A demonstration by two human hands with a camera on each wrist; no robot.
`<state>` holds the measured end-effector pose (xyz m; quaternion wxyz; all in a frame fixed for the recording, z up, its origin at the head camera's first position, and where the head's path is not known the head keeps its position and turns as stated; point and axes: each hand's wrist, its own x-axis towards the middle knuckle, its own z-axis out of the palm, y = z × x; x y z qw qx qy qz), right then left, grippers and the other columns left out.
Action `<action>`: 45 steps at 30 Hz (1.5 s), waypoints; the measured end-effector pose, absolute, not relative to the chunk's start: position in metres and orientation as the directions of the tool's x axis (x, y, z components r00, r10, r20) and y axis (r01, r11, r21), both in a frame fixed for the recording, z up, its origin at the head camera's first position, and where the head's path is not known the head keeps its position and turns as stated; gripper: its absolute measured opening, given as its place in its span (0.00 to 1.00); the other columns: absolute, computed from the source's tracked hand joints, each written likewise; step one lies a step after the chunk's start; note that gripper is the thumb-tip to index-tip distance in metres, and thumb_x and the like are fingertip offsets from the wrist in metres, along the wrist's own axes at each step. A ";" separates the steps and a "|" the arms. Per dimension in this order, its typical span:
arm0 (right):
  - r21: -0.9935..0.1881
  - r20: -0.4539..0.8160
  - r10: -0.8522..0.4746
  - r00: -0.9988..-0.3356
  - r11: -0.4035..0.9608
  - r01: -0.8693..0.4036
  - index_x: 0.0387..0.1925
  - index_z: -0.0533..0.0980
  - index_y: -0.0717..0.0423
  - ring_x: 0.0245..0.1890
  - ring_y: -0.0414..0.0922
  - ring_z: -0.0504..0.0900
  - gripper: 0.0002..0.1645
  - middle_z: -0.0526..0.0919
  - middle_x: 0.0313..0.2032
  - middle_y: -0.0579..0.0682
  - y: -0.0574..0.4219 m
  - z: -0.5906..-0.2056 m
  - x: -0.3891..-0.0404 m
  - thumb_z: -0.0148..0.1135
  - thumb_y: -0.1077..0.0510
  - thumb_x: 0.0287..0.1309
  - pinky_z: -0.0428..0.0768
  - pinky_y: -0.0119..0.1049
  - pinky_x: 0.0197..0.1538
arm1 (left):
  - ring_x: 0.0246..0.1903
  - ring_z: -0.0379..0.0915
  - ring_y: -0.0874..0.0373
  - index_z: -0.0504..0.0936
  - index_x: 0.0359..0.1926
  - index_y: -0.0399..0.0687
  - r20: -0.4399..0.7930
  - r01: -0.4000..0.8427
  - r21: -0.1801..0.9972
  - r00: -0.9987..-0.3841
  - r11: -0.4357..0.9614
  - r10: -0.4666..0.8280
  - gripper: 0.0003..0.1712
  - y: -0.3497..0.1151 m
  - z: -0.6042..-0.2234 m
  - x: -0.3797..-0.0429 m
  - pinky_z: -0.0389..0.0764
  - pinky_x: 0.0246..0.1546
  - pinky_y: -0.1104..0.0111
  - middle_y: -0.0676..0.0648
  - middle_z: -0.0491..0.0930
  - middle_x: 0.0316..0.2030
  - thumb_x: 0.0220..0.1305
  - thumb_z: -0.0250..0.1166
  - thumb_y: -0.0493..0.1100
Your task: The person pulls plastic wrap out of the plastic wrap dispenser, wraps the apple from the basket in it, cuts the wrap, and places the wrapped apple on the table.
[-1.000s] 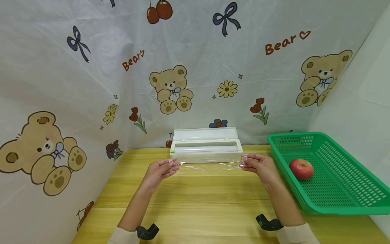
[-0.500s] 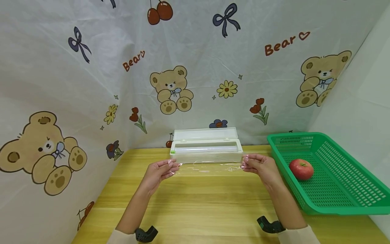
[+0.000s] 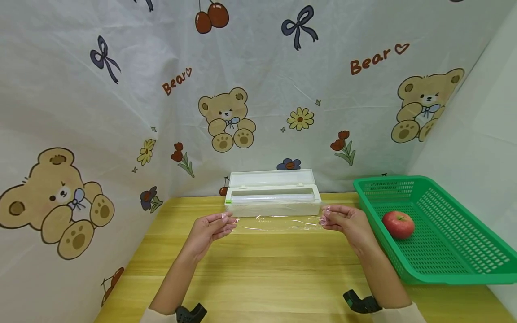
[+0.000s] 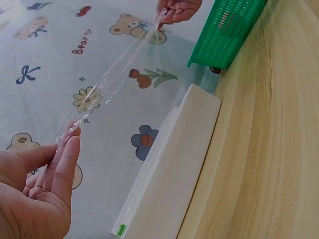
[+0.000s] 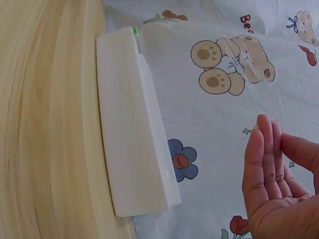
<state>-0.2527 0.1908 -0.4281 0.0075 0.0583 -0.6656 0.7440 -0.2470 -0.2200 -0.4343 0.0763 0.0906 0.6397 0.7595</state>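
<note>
A sheet of clear cling film (image 3: 278, 223) stretches between the two hands, in front of a white cling film box (image 3: 274, 208). My left hand (image 3: 208, 231) pinches its left edge between thumb and fingers, as the left wrist view also shows (image 4: 47, 181). At the other end my right hand (image 3: 349, 226) pinches the right edge; the right wrist view shows that hand (image 5: 279, 179) with the film at its fingertips. The box lid (image 3: 271, 177) is raised, and a film roll (image 3: 273, 197) lies inside. Whether the sheet still joins the roll I cannot tell.
On the right stands a green plastic basket (image 3: 440, 279) with a red apple (image 3: 398, 224) in it. The wooden table (image 3: 266, 273) runs back to a wall covered with a bear-patterned cloth (image 3: 266, 72). A green slider (image 3: 228, 201) sits at the box's left corner.
Both hands have come very slightly lower and nearer, the film still held between them. The box, basket and apple stay in place.
</note>
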 end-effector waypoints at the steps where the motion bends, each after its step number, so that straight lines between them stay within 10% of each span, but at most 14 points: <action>1: -0.989 0.099 -0.067 -0.993 -0.113 -0.091 0.54 0.73 0.82 0.33 0.44 0.89 0.24 0.89 0.34 0.49 0.191 -0.428 -0.252 0.64 0.63 0.68 0.88 0.39 0.42 | 0.47 0.86 0.55 0.69 0.67 0.23 0.039 0.000 0.986 -0.972 -0.169 0.231 0.25 -0.220 -0.433 -0.246 0.83 0.51 0.65 0.43 0.87 0.49 0.76 0.58 0.36; 45: -0.991 0.112 -0.083 -0.990 -0.084 -0.105 0.47 0.79 0.73 0.33 0.44 0.89 0.13 0.88 0.34 0.52 0.189 -0.418 -0.226 0.64 0.64 0.67 0.88 0.41 0.41 | 0.51 0.84 0.52 0.71 0.65 0.24 0.028 -0.001 0.993 -0.969 -0.115 0.245 0.26 -0.229 -0.438 -0.226 0.84 0.50 0.66 0.39 0.85 0.51 0.75 0.60 0.40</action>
